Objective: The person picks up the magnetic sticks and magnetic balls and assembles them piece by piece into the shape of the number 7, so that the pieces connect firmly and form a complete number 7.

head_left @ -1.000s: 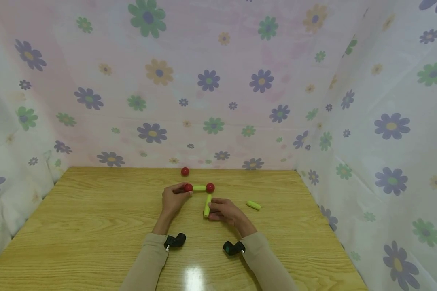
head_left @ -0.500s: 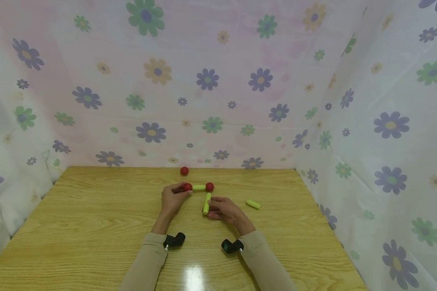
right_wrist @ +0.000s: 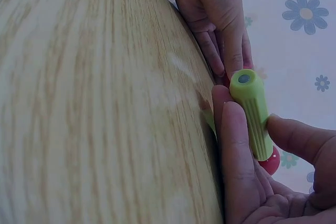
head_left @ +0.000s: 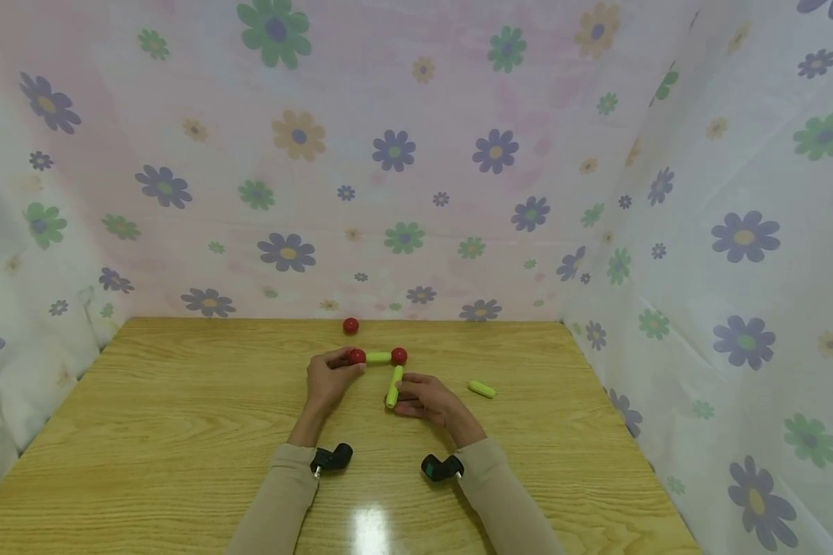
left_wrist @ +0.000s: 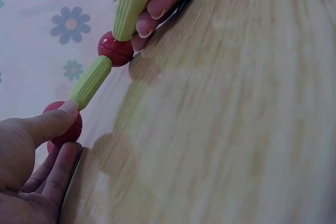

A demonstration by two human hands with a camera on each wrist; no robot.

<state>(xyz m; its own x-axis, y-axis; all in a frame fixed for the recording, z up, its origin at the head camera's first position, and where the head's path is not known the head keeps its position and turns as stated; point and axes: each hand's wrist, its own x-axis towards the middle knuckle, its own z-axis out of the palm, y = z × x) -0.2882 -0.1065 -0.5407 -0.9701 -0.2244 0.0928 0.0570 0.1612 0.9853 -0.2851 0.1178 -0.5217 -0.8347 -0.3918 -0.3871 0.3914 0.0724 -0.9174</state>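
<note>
My left hand [head_left: 328, 383] pinches a red ball [head_left: 357, 356] between thumb and fingers. From that ball a short yellow-green stick [head_left: 378, 358] runs to a second red ball [head_left: 399, 355] on the right. Between thumb and fingers, my right hand [head_left: 426, 397] holds another yellow-green stick [head_left: 393, 388], ribbed, with a round metal disc [right_wrist: 244, 78] in its near end. The far end of this stick is at the second red ball [left_wrist: 115, 49]; it appears to touch it in the left wrist view.
A loose red ball [head_left: 350, 326] lies near the back edge of the wooden table [head_left: 201, 416]. To the right of my right hand lies a loose yellow-green stick [head_left: 482, 389]. Flowered cloth [head_left: 458, 231] hangs behind and at both sides.
My right hand has carried its stick slightly forward, closing the small gap to the second red ball. My left hand keeps its hold on the first ball, nearly still.
</note>
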